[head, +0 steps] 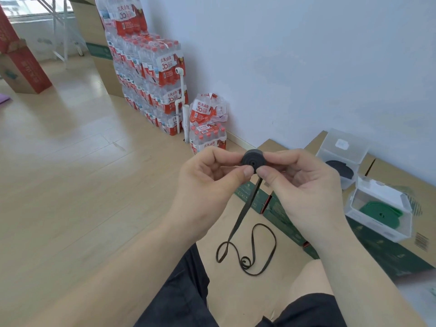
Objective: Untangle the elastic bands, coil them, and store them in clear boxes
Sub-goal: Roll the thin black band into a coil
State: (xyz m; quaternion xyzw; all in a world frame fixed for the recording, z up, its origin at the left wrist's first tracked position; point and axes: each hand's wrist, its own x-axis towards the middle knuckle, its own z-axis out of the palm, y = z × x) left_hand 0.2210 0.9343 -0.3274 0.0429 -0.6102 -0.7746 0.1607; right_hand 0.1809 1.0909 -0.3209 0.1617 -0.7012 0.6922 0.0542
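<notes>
Two grips, left hand point(207, 182) and right hand point(304, 185), pinch the black coil point(253, 160); coiling is under way, and the loose tail point(245, 232) needs winding on.

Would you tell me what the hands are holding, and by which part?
The left hand and right hand pinch the black band by its coiled end.

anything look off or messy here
Nothing spilled or damaged. The black band's free end trails in loose loops below the coil that the left hand and right hand pinch, normal mid-coiling.
</notes>
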